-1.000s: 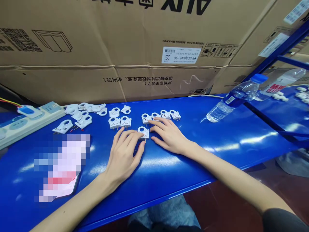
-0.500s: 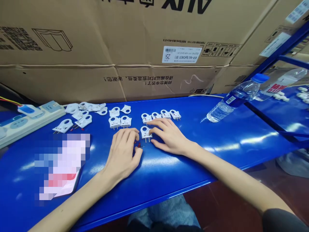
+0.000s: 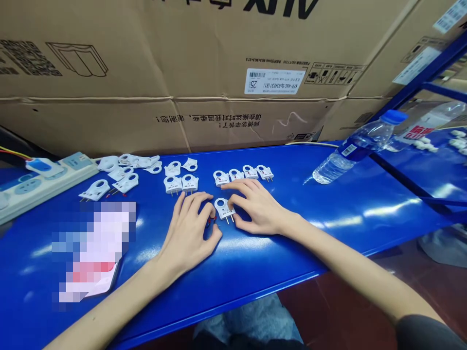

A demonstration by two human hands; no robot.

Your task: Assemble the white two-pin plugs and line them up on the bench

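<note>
My right hand (image 3: 255,206) pinches the right edge of a white two-pin plug piece with a round hole (image 3: 223,208), its thumb and forefinger closed on it. The pins point towards me. Close by on the left, my left hand (image 3: 191,226) rests low over the table with bent fingers. Small red parts with thin leads (image 3: 210,221) show in the curl of its thumb and forefinger, mostly hidden. A row of similar plug pieces (image 3: 250,172) lies behind my right hand. Beyond my left fingers sit several more plug pieces (image 3: 172,184).
A loose pile of plug pieces (image 3: 126,170) lies near a power strip (image 3: 54,177) at the left. A phone (image 3: 105,243) is on the blue table (image 3: 277,262). To the right a water bottle (image 3: 341,153) stands by a blue frame. A large carton (image 3: 146,87) closes off the back.
The plug piece in my right hand has come slightly towards me and turned a little. My left hand has shifted slightly right, the red parts with it.
</note>
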